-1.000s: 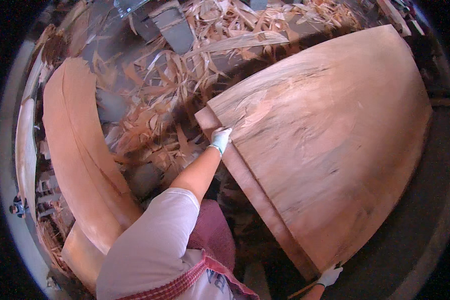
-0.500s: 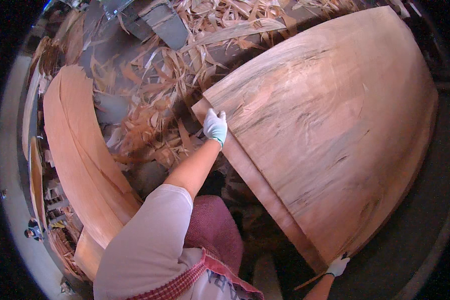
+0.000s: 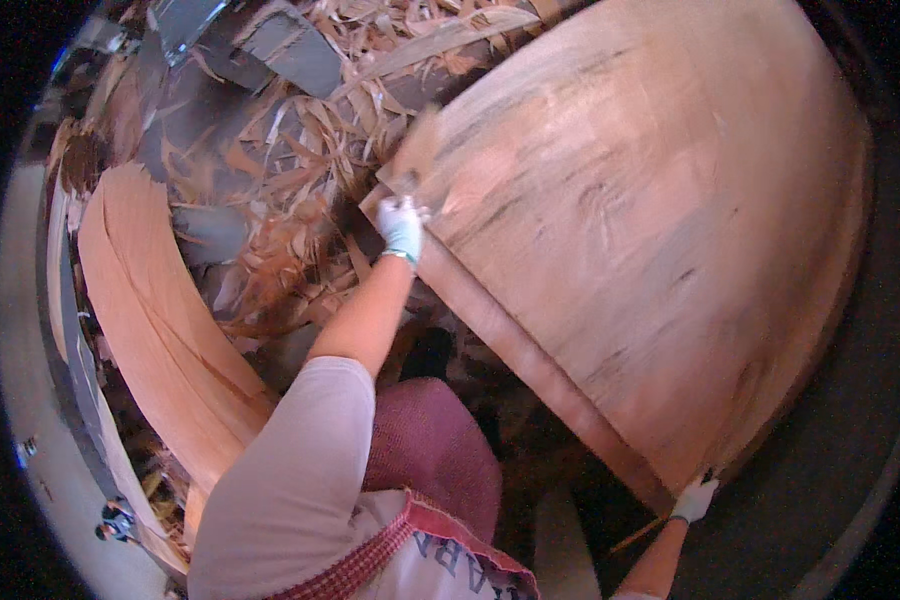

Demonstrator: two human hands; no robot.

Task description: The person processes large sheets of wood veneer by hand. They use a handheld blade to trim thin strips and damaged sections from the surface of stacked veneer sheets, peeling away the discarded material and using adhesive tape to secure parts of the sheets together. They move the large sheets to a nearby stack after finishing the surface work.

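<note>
A large wood veneer sheet with dark streaks spreads across the right half. Along its near-left edge shows a strip of another veneer sheet lying beneath. My left hand, in a white glove, closes on the sheets' edge at the far-left corner; its fingertips are slightly blurred. At the near-right corner my gloved right hand is closed on the veneer edge. Beside my right wrist a thin stick pokes out; whether the hand holds it cannot be made out.
Torn veneer scraps heap up beyond my left arm. Long curved veneer pieces lie on my left. Grey blocks stand at the far left. Another person is small at the lower left rim.
The view has shifted slightly. A blurred flap now shows by the sheet's far-left corner, beyond my left hand. Both hands stay at the same corners.
</note>
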